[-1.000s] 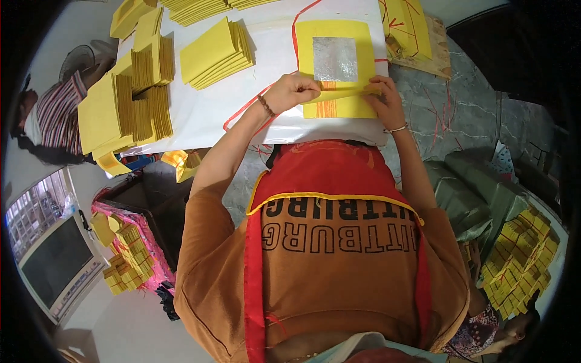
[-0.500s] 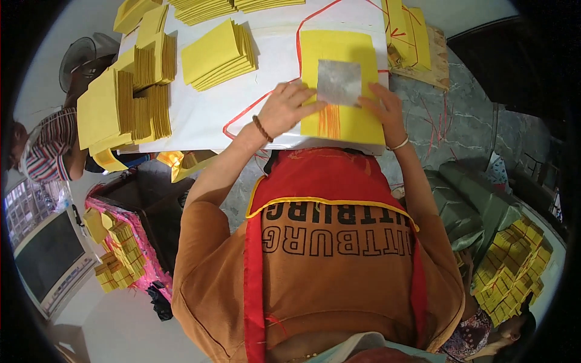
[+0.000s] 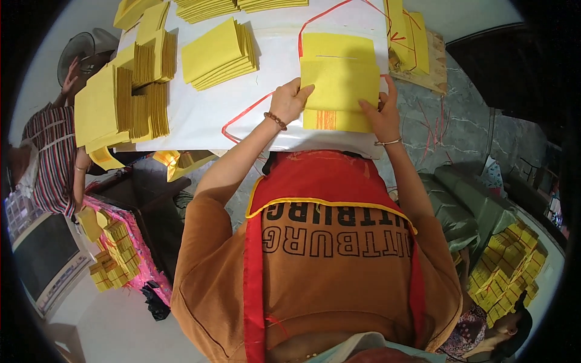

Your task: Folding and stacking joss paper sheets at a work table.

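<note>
A yellow paper sheet (image 3: 339,85) lies over a larger yellow paper stack (image 3: 348,123) at the table's near right. Orange streaks show on the stack below its lower edge, and a thin pale line shows near its top. My left hand (image 3: 289,100) pinches the sheet's left edge, thumb on top. At the right edge, my right hand (image 3: 385,116) has its thumb on the paper and its other fingers curled at the side, partly hidden. A red strap (image 3: 245,115) lies on the table, running under the paper.
Folded yellow paper bundles (image 3: 221,54) stand on the white table (image 3: 200,121), with taller stacks (image 3: 97,109) at its left edge. Tied bundles (image 3: 414,45) sit on a wooden board at right. A person in a striped shirt (image 3: 51,151) is at left; another person (image 3: 478,339) is at lower right.
Yellow paper now covers the silver square that showed before. My hands have gone from lying spread on the stack to gripping the paper's side edges. The person at left has raised a hand.
</note>
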A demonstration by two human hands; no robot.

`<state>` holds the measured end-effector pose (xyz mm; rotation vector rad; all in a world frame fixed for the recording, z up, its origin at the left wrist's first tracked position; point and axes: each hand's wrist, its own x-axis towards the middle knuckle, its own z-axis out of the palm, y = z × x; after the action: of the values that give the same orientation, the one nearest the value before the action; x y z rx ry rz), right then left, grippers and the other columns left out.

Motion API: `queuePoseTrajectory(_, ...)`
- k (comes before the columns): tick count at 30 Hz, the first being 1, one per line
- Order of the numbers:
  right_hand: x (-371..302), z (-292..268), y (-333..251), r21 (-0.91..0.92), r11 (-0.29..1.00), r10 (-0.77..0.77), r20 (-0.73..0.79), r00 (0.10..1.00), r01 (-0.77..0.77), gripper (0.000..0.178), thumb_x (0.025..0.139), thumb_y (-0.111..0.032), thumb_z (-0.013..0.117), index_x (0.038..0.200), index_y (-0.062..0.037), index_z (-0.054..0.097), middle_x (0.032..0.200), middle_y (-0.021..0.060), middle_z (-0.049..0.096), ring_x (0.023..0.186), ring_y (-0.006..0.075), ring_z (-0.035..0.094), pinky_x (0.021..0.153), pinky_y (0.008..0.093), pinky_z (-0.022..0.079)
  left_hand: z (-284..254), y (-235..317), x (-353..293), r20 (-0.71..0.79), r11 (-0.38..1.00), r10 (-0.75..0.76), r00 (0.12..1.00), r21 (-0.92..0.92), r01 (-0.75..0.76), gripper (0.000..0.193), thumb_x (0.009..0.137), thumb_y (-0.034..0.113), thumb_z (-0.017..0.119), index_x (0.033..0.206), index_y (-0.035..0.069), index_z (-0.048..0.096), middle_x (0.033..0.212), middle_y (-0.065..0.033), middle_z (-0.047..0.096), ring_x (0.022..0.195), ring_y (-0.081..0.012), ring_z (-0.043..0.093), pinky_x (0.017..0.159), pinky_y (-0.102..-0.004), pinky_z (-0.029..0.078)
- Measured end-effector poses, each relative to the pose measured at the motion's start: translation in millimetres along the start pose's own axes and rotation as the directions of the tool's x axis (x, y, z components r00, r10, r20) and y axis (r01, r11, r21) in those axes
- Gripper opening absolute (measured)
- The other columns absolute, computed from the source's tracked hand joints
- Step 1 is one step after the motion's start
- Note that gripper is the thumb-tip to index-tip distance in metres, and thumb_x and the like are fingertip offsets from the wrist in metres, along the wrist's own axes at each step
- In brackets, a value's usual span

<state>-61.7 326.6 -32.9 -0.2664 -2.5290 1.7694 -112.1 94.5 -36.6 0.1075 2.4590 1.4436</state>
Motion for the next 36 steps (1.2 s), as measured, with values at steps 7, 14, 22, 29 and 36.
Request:
queuePoseTrajectory(7, -1.2, 6.5, 4.3, 0.015, 0.99, -0.141, -0.019, 0.99, 0.142, 0.041, 0.076, -0.019, 0.066, 0.114, -0.0071, 0.055, 0.094, 0.0098, 0.064, 0.081, 0.0148, 0.061, 0.072, 0.0257, 0.047, 5.3, -0.2, 5.7, -0.068, 0.999, 0.041, 0.997, -0.025, -0.042, 0.028, 0.085, 0.031, 0.052, 0.085, 0.003, 0.058, 0.058, -0.0129, 0.058, 0.052, -0.0271, 0.057, 0.05, -0.0377, 0.042)
queuePoseTrajectory(14, 14.2, 12.6, 17.8, 0.003, 0.998, -0.067, -0.062, 0.996, 0.067, 0.034, 0.077, -0.015, 0.065, 0.11, -0.0097, 0.057, 0.089, 0.0079, 0.064, 0.076, 0.0122, 0.059, 0.068, 0.0246, 0.045, 4.3, 7.5, 6.5, -0.097, 0.965, 0.035, 0.995, 0.262, -0.008, 0.032, 0.086, 0.033, 0.05, 0.079, 0.002, 0.053, 0.062, -0.0172, 0.059, 0.059, -0.0366, 0.057, 0.052, -0.0442, 0.042)
queuePoseTrajectory(22, 8.1, 12.9, 1.8, -0.17, 0.984, -0.084, -0.136, 0.987, 0.06, 0.029, 0.077, -0.023, 0.065, 0.103, -0.0125, 0.058, 0.074, 0.009, 0.059, 0.065, 0.0173, 0.056, 0.061, 0.0251, 0.043, -0.6, 9.6, 13.9, -0.047, 0.969, -0.111, 0.993, 0.218, 0.119, 0.036, 0.085, 0.037, 0.049, 0.079, 0.001, 0.053, 0.067, -0.0195, 0.059, 0.066, -0.0363, 0.058, 0.057, -0.044, 0.042)
queuePoseTrajectory(29, 16.1, 16.7, 25.8, 0.08, 0.992, -0.089, -0.117, 0.989, 0.099, 0.034, 0.074, -0.02, 0.068, 0.103, -0.0092, 0.055, 0.067, 0.0036, 0.055, 0.059, 0.0116, 0.051, 0.054, 0.0258, 0.038, -6.2, 22.9, 15.9, -0.019, 0.98, -0.131, 0.991, 0.151, 0.132, 0.036, 0.085, 0.037, 0.05, 0.076, 0.002, 0.054, 0.066, -0.019, 0.059, 0.062, -0.0358, 0.058, 0.057, -0.0442, 0.043)
queuePoseTrajectory(36, 18.6, 18.9, 21.6, -0.012, 1.0, 0.027, -0.123, 0.992, -0.029, 0.033, 0.074, -0.017, 0.067, 0.101, -0.0081, 0.05, 0.068, 0.0016, 0.052, 0.062, 0.011, 0.049, 0.059, 0.0258, 0.04, 1.8, 15.1, 17.9, -0.132, 0.952, -0.066, 0.989, 0.287, 0.102, 0.034, 0.084, 0.037, 0.052, 0.078, 0.003, 0.052, 0.063, -0.0171, 0.059, 0.06, -0.0362, 0.057, 0.053, -0.0444, 0.042)
